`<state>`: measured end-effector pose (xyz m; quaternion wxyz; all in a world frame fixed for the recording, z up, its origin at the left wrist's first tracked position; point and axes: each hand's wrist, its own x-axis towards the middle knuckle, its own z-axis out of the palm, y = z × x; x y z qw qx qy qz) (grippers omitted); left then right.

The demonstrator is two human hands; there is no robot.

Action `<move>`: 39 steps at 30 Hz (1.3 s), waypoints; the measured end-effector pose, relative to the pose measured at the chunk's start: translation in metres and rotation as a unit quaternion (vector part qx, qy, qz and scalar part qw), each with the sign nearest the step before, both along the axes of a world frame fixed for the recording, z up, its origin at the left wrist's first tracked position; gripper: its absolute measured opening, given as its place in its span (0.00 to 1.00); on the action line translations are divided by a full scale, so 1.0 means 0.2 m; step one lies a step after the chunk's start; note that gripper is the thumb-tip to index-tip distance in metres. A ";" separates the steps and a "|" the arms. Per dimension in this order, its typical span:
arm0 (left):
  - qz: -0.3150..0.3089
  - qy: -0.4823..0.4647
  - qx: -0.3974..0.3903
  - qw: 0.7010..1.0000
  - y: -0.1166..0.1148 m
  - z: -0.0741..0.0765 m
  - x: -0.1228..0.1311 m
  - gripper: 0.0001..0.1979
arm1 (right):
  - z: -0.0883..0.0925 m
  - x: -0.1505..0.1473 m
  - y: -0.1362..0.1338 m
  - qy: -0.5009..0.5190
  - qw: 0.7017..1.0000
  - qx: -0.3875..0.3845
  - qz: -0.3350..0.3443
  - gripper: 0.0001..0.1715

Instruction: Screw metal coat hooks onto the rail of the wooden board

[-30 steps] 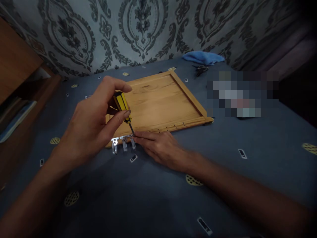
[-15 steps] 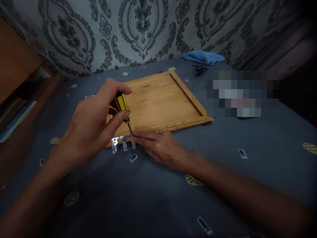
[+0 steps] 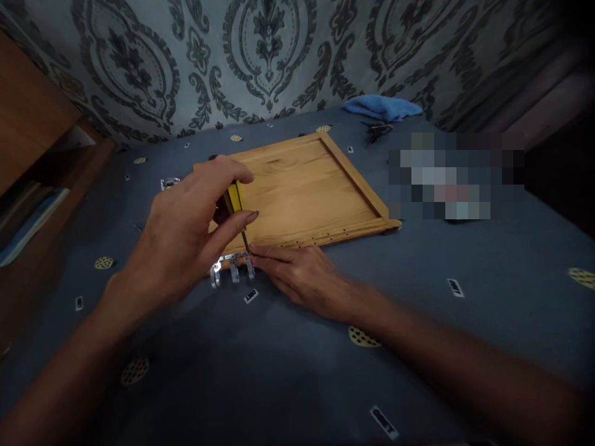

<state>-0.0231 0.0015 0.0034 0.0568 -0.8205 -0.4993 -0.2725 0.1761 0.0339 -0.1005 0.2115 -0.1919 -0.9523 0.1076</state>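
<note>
My left hand (image 3: 186, 226) is closed around the yellow and black handle of a screwdriver (image 3: 236, 198). Its thin shaft points down, and the tip meets the right end of a shiny metal hook rail (image 3: 235, 269). That rail, with three hooks hanging toward me, lies along the near edge of a framed wooden board (image 3: 297, 192). The fingers of my right hand (image 3: 307, 279) are pressed together at the rail's right end, close beside the screwdriver tip. Any screw under the tip is too small to make out.
A second metal piece (image 3: 170, 183) lies left of the board. Beyond the board are a blue cloth (image 3: 382, 108) and a small dark object (image 3: 377, 130). A wooden shelf unit (image 3: 37, 124) stands at left. Blurred items (image 3: 446, 176) lie at right on the patterned blue sheet (image 3: 297, 384).
My left hand has shifted slightly right and turned around the screwdriver handle, uncovering the metal piece at left. My right hand and the board have stayed in place.
</note>
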 end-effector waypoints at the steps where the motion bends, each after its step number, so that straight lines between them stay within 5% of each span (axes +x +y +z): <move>1: 0.001 -0.001 0.001 1.000 0.00 0.00 0.00 0.14 | 0.00 0.00 0.00 -0.002 1.000 -0.001 0.000 0.21; 20: 0.032 -0.073 -0.087 0.993 -0.01 0.01 -0.02 0.19 | 0.00 0.01 0.00 -0.008 1.000 0.001 -0.003 0.21; 39: 0.015 -0.022 -0.058 0.998 0.00 0.01 -0.01 0.16 | -0.02 0.01 0.01 0.009 1.000 0.006 0.006 0.21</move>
